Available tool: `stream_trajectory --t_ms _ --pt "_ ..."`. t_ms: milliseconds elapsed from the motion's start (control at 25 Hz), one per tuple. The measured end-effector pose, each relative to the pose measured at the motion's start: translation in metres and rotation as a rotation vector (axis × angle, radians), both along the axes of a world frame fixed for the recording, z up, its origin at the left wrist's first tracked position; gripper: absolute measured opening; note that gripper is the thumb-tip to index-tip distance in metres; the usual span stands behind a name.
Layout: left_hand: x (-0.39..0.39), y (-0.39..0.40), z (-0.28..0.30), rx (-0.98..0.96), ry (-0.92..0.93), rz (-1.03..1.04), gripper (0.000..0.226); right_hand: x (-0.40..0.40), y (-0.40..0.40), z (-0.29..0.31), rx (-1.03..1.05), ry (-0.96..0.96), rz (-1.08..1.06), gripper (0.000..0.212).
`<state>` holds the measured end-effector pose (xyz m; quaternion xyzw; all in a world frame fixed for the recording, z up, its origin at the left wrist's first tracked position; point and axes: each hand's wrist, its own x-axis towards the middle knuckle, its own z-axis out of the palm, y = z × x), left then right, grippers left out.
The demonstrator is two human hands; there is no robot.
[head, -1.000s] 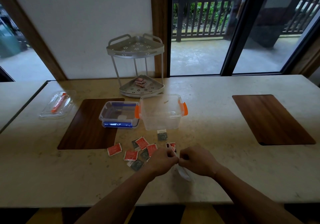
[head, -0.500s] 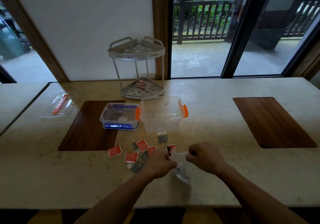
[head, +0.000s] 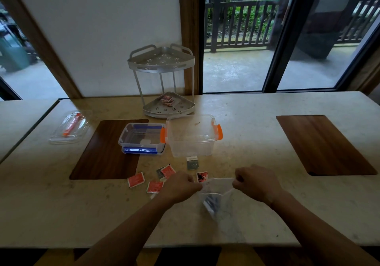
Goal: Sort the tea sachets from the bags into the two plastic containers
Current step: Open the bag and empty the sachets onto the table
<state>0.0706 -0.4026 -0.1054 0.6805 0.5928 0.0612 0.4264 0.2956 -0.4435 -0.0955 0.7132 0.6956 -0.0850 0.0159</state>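
Fingers of both hands pinch the clear bag [head: 213, 191]; sachet print is unreadable.

Dark contents in clear bag [head: 213, 198] between hands: blurred, unidentifiable. Left hand [head: 181, 185] covers part of sachet pile [head: 162, 178]. Print on grey sachet [head: 192, 163] beyond hands: too small to read. Both forearms cut by bottom edge.
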Motion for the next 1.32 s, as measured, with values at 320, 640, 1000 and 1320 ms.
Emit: stream_trajectory --t_ms 320,640,1000,1320 --pt "0.022 -0.001 0.022 -0.129 -0.206 0.151 0.018 -0.025 -0.002 0.033 0.161 0.160 0.229 0.032" --pt "0.027 0.007 0.041 -0.045 -0.356 0.331 0.023 -0.042 0.024 0.039 0.193 0.172 0.288 0.023" --pt "0.018 0.013 -0.018 -0.449 -0.564 0.627 0.037 -0.033 0.072 0.079 0.336 0.299 0.209 0.018" --pt "0.015 0.076 -0.025 -0.740 -1.050 0.631 0.038 -0.037 0.123 0.104 0.410 0.391 0.135 0.019"
